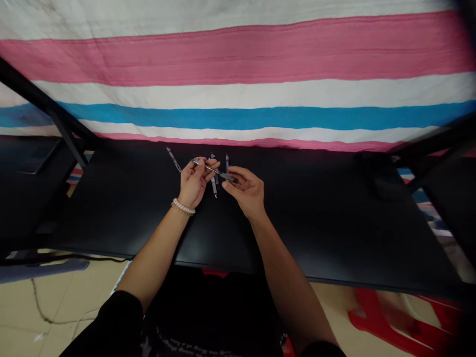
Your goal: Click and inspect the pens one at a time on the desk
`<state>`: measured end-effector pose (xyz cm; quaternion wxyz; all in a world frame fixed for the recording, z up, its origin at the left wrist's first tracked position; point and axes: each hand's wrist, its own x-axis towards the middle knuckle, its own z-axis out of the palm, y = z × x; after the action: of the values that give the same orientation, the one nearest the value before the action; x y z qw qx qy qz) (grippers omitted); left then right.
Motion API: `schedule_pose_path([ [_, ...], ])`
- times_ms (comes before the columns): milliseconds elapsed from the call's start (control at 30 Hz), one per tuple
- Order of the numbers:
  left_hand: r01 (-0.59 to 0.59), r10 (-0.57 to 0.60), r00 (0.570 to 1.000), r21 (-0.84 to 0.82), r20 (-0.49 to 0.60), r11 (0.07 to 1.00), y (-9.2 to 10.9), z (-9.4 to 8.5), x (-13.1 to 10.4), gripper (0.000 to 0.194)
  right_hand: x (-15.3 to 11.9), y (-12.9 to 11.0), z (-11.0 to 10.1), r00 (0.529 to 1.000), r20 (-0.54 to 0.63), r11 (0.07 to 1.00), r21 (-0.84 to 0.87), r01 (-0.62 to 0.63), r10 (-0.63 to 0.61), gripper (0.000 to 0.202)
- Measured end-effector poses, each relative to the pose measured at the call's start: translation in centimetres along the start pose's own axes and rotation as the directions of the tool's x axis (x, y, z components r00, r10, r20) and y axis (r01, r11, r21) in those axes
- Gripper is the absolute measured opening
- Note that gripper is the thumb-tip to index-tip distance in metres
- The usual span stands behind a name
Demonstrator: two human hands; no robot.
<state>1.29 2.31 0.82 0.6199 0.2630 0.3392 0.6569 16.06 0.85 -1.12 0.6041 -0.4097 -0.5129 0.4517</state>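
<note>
Above the black table, my left hand (196, 179) pinches one end of a pen (212, 169) between thumb and fingers. My right hand (247, 191) closes on the pen's grey other end, so the pen slants between both hands. Just beneath it on the tabletop lies a grey pen (214, 187) with its tip towards me. Another pen (227, 159) shows behind my right hand, partly covered by it. Left of my left hand rests a dark pen with light marks (173, 158). Further pen parts under the hands are too hidden to tell apart.
The black table (316, 213) spreads to both sides. A striped cloth (238, 57) hangs along its far edge. Black metal frame bars (67, 134) slope at left and right. A red plastic stool (386, 322) stands on the floor at lower right, and a cable (40, 312) lies at lower left.
</note>
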Motion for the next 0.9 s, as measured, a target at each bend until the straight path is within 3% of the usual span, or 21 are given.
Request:
schedule_pose_path([
  [100,-0.002,0.002,1.000,0.009,0.016,1.000,-0.1,0.1,0.0,0.013,0.0,0.2,0.1,0.997,-0.014,0.997,-0.015,-0.079,0.079,0.025],
  [267,-0.066,0.064,0.989,-0.011,-0.134,0.998,0.4,-0.6,0.8,0.008,0.0,-0.1,-0.2,0.993,-0.103,0.995,-0.094,0.044,-0.054,0.013],
  [367,-0.074,0.068,0.977,-0.025,-0.203,0.997,0.8,-0.9,1.1,0.009,0.0,-0.3,-0.3,0.993,-0.107,0.992,-0.117,0.041,-0.053,0.012],
  [600,0.019,-0.018,0.997,0.010,-0.073,1.000,-0.2,-0.1,0.2,0.010,-0.5,-0.1,0.5,0.988,-0.149,0.994,-0.106,0.036,-0.051,0.012],
  [833,0.058,-0.057,0.995,0.009,-0.077,0.998,-0.5,0.0,0.0,0.013,-1.0,-0.4,0.6,0.974,-0.112,0.927,-0.346,0.145,-0.195,0.007],
  [900,0.071,-0.070,0.995,0.011,-0.066,0.997,-0.4,0.2,-0.1,0.012,-1.1,-0.4,0.5,0.981,-0.116,0.928,-0.357,0.107,-0.158,0.013],
])
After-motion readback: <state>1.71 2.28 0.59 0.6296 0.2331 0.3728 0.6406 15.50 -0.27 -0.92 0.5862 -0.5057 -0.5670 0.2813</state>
